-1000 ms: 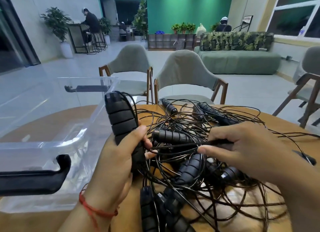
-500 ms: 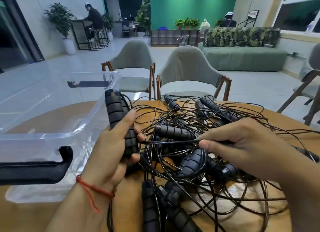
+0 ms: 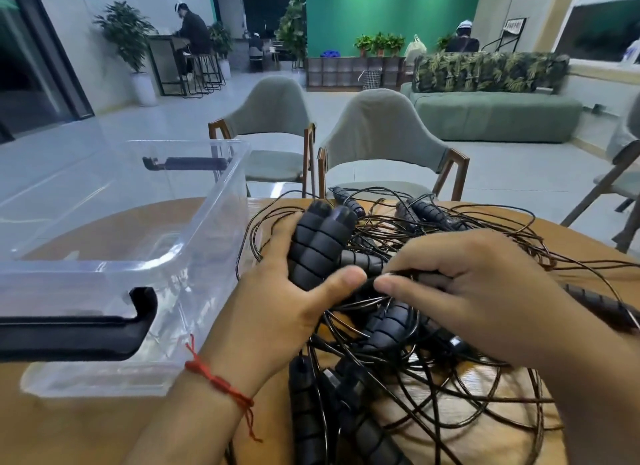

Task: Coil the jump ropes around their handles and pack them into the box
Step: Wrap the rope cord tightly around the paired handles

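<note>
A tangled heap of black jump ropes (image 3: 426, 371) with ribbed handles covers the round wooden table (image 3: 104, 430). My left hand (image 3: 277, 301) grips a pair of ribbed black handles (image 3: 318, 242) held side by side, tips pointing up and away. My right hand (image 3: 467, 291) pinches a thin black cord (image 3: 374, 300) just right of the left thumb, over the heap. The clear plastic box (image 3: 214, 201) with black latch handles stands to the left, and nothing shows inside it.
Two grey chairs (image 3: 384, 142) stand at the table's far edge, another (image 3: 620, 173) at the right. A loose handle (image 3: 602, 305) lies right of my right hand. Cords spill toward the right table edge. People sit far back in the room.
My left hand has tilted the handles to the right and lowered them toward the heap. My right hand has drawn the cord in close to the left thumb.
</note>
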The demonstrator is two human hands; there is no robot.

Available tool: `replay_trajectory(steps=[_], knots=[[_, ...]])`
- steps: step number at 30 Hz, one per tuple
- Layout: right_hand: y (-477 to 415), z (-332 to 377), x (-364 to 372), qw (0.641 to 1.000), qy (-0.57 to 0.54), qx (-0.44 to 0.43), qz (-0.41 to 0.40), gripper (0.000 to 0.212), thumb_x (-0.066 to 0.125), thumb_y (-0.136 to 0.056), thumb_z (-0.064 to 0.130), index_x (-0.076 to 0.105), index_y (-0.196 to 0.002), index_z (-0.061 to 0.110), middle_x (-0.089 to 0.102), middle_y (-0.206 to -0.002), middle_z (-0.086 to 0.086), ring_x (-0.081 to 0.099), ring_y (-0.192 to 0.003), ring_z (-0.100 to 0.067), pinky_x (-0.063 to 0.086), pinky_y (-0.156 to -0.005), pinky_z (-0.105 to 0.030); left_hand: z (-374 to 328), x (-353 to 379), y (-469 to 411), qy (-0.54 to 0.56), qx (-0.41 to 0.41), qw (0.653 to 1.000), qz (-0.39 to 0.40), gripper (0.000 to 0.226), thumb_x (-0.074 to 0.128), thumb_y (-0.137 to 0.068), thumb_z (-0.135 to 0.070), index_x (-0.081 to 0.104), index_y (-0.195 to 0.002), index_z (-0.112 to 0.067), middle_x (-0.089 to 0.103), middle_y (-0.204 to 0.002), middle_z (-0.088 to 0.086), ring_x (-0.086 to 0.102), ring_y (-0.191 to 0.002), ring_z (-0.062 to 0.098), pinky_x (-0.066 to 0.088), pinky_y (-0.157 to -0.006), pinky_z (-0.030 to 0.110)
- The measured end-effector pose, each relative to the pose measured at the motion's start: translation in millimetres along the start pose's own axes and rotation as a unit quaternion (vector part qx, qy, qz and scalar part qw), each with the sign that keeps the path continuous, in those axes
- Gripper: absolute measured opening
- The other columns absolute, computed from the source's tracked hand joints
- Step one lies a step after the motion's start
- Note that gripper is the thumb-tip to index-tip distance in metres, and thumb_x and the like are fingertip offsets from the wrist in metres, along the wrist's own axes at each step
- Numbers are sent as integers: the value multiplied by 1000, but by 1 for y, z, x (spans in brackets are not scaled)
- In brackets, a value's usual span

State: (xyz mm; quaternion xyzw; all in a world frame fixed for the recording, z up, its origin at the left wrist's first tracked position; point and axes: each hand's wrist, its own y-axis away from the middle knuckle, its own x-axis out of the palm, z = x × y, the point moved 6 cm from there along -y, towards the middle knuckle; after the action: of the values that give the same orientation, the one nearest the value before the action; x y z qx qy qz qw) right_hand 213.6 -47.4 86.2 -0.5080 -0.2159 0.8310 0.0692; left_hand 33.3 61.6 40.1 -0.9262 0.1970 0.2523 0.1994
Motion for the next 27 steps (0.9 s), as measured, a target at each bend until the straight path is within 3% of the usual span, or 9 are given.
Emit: replay_trajectory(steps=[4, 7, 10, 14, 16, 18, 21, 24, 27], knots=[[-3, 0, -5, 998, -33, -5, -53, 11, 78, -95, 46, 78, -90, 36, 71, -80, 16, 70, -79, -15, 53, -64, -38, -18, 9, 14, -92, 41, 994, 49, 90, 68, -66, -92, 29, -144, -71, 65, -115, -38, 61, -107, -9, 57, -95, 31], [-6, 10, -5, 996, -54, -22, -60, 12, 80, -94, 43, 79, -88, 33, 71, -79, 12, 70, -79, -16, 52, -64, -35, -26, 14, 21, -166, 71, 982, 49, 77, 36, -77, -94, 16, -149, -74, 66, -118, -30, 61, -111, 0, 55, -96, 33], [-10, 16, -1, 995, -89, -25, -46, 10, 81, -94, 40, 80, -89, 32, 71, -78, 9, 69, -76, -17, 50, -62, -28, -34, 22, 27, -170, 118, 975, 86, 46, 18, -86, -76, 33, -129, -80, 68, -94, -13, 67, -93, 12, 57, -80, 42], [-7, 9, -4, 990, -139, 2, -8, 18, 87, -83, 44, 78, -77, 29, 72, -74, 3, 67, -67, -16, 49, -59, -23, -43, 31, 36, -200, 164, 962, 90, 42, 21, -86, -61, 51, -110, -46, 66, -87, -8, 65, -87, 16, 52, -71, 39], [-5, 2, -8, 986, -167, 24, 12, 21, 89, -78, 46, 78, -77, 29, 73, -73, 2, 66, -63, -14, 48, -56, -23, -51, 32, 38, -193, 214, 954, 79, 11, 35, -87, -50, 35, -94, -41, 56, -73, -10, 56, -71, 12, 42, -57, 31], [-3, -4, -9, 980, -192, 36, 28, 22, 89, -77, 45, 79, -84, 27, 72, -73, -5, 66, -65, -27, 49, -56, -37, -58, 30, 42, -185, 268, 944, 56, 17, 46, -88, -40, 29, -92, -43, 38, -66, -14, 41, -62, 9, 31, -53, 28], [-3, -19, -7, 968, -241, 53, 36, 22, 86, -84, 42, 78, -91, 22, 69, -75, -13, 63, -67, -35, 47, -58, -39, -52, 27, 40, -147, 272, 949, 66, 25, 47, -91, -37, 56, -114, -34, 45, -69, -17, 45, -61, 7, 39, -54, 31], [-2, -34, 2, 939, -326, 88, 61, 23, 81, -92, 37, 76, -91, 15, 67, -77, -15, 60, -67, -27, 47, -61, -25, -46, 25, 38, -57, 263, 958, 95, 52, 44, -93, -35, 46, -144, -36, 66, -81, -10, 60, -67, 12, 49, -62, 37], [-9, -34, 24, 904, -398, 120, 100, 22, 80, -90, 36, 76, -94, 15, 72, -83, -13, 66, -72, -21, 53, -62, -23, -44, 24, 38, 57, 254, 958, 121, 51, 43, -96, -27, 49, -146, -28, 74, -101, -1, 72, -89, 23, 55, -78, 45]])
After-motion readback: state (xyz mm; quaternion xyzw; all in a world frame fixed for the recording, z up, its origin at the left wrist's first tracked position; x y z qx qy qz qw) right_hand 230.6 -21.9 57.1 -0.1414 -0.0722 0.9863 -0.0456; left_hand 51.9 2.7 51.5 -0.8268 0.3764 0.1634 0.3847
